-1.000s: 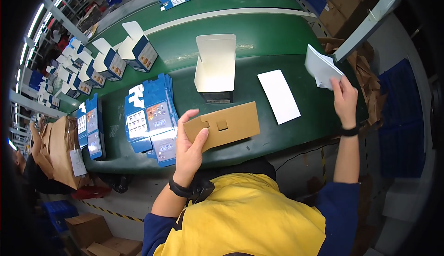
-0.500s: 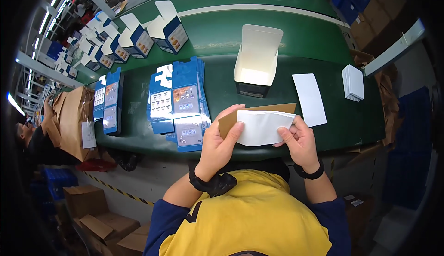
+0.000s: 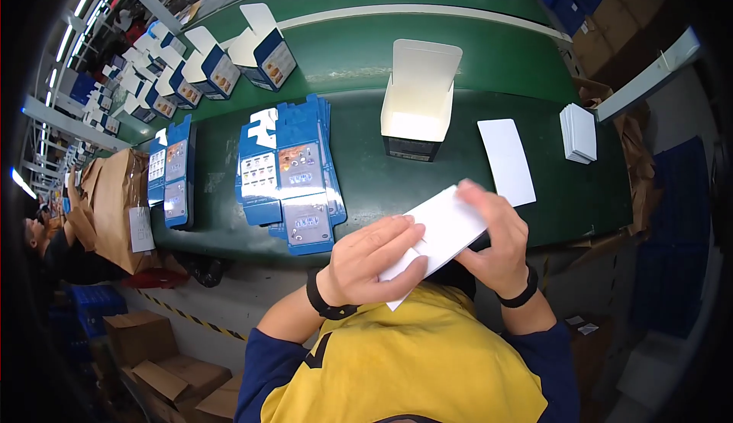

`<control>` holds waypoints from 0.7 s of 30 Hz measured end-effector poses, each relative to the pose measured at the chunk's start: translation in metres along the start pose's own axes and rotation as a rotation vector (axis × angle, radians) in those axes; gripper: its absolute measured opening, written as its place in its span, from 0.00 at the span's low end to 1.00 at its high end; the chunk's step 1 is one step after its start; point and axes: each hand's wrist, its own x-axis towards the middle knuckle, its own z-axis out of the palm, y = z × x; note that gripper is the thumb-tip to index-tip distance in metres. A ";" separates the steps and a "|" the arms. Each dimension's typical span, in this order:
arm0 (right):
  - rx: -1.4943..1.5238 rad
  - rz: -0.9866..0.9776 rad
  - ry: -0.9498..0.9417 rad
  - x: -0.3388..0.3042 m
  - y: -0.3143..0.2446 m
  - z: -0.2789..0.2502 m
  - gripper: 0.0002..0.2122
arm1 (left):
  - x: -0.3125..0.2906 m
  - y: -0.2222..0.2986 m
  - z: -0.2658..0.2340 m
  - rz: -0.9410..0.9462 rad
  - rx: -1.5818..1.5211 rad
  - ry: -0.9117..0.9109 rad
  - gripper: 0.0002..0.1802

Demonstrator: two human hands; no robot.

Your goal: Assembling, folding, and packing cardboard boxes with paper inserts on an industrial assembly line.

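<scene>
A folded white card (image 3: pixel 449 228) is held at a slant between my two hands, above the near edge of the green table. My left hand (image 3: pixel 374 259) lies across its lower left part, fingers bent over the top face and thumb against it. At the upper right end my right hand (image 3: pixel 498 240) grips the edge, its fingers slightly smeared by motion. Just beyond stands an open box (image 3: pixel 412 148) with a dark blue front, white inside and its lid flap raised. To its right a single white card (image 3: pixel 508 162) lies flat.
Stacks of flat blue cartons (image 3: pixel 301 167) lie left of the hands. Several open boxes (image 3: pixel 263 60) line the green surface (image 3: pixel 343 56) at far left. White cards are piled (image 3: pixel 580 134) near the right post. Another person works beside a large brown package (image 3: pixel 114 201) at left.
The folded card, which showed a brown inner side, is now pressed flatter, tilted and nearer my body. My left hand has moved from its left edge to over its top face.
</scene>
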 end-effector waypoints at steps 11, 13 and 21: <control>-0.168 0.036 -0.564 0.010 -0.014 -0.005 0.23 | -0.004 -0.009 0.001 0.156 0.076 0.065 0.18; 0.132 0.117 -0.583 0.011 -0.016 -0.005 0.25 | 0.002 -0.008 -0.002 0.208 0.064 0.029 0.17; -0.071 -0.116 -0.340 0.020 -0.014 -0.002 0.27 | 0.006 -0.013 0.001 0.331 0.119 0.057 0.18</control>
